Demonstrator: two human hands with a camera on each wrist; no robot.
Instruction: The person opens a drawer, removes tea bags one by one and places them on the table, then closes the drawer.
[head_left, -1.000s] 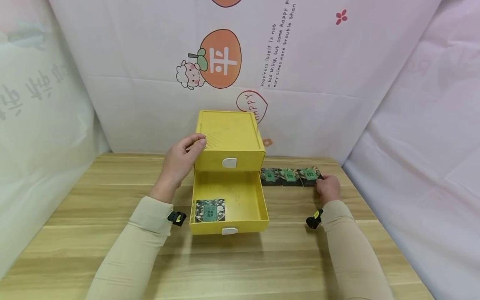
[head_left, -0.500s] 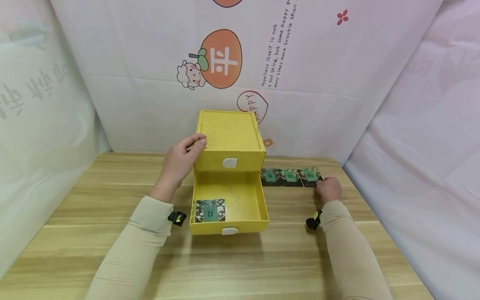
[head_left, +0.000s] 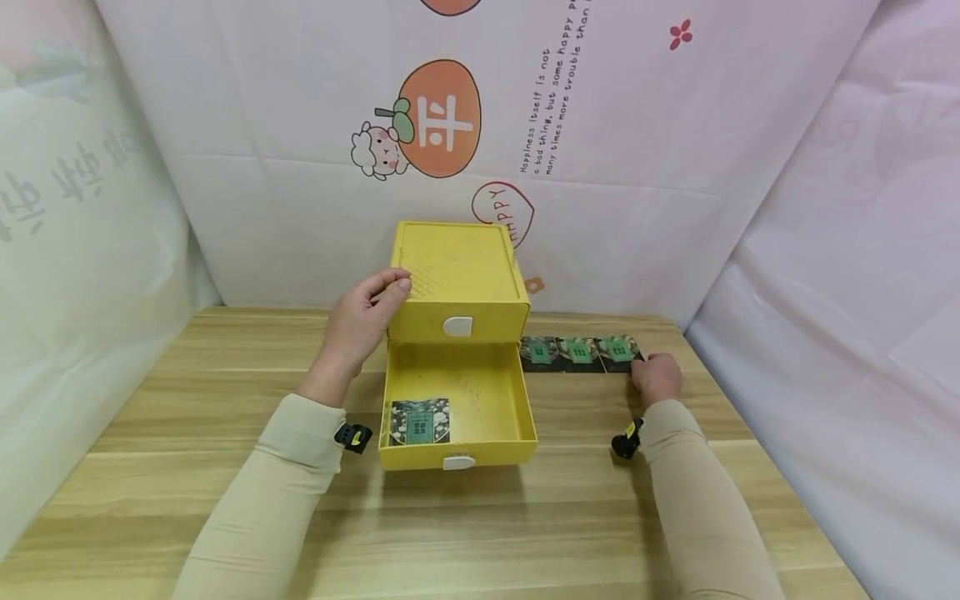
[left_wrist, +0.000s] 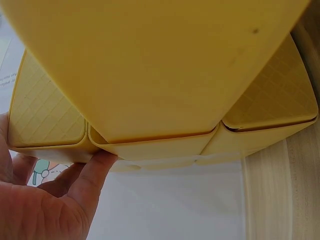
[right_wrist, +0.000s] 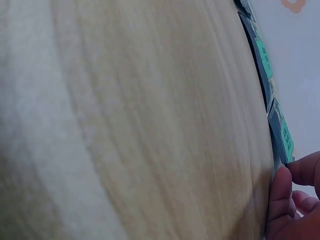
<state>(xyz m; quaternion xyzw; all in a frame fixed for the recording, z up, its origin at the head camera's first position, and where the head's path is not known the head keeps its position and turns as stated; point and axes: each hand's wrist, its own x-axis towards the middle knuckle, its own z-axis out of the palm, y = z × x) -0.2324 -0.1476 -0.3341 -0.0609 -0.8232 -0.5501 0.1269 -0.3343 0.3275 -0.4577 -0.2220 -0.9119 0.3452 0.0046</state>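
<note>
Head view: right hand (head_left: 657,377) pinches end packet (head_left: 617,350), just to its left; left hand (head_left: 358,321), farther, grips drawer box (head_left: 465,258); packet row (head_left: 579,352) parallels far edge of table (head_left: 585,533).

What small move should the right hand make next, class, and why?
Probably lift the rightmost packet: the right hand appears to pinch its corner, and the open drawer already holds a similar packet, with bare space beside it.

the backdrop (head_left: 300,233) reads "happiness itself is not", its heart (head_left: 501,202) "happy".
</note>
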